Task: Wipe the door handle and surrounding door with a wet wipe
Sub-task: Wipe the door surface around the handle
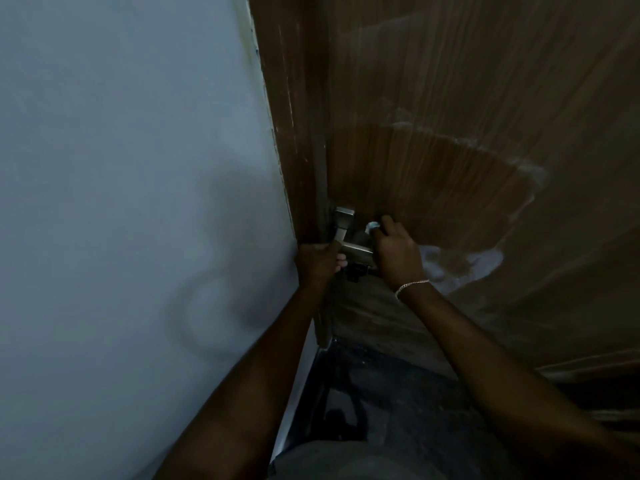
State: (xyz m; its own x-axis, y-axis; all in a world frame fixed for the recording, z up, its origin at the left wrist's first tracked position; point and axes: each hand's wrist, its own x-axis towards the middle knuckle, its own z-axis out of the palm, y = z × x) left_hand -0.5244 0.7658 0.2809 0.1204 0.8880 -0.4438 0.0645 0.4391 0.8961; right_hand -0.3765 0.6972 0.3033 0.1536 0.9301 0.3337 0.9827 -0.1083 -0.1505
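Left hand [317, 263] clamped around the edge of the wooden door [485, 98], just below the metal door handle [349, 237]. Right hand [396, 252] closed on a white wet wipe [373, 226], pressed to the door just right of the handle. Darker wiped patch with pale streaked borders above and right. Chain bracelet [412, 285] at right wrist.

The scene is dimly lit and rendered soft and grainy. The pale wall [121, 168] is the brightest area, and a blurred shadow is cast on it. Straight lines of the door [485, 98] are bent by wide-angle distortion. The floor [398, 393] is nearly lost in darkness.
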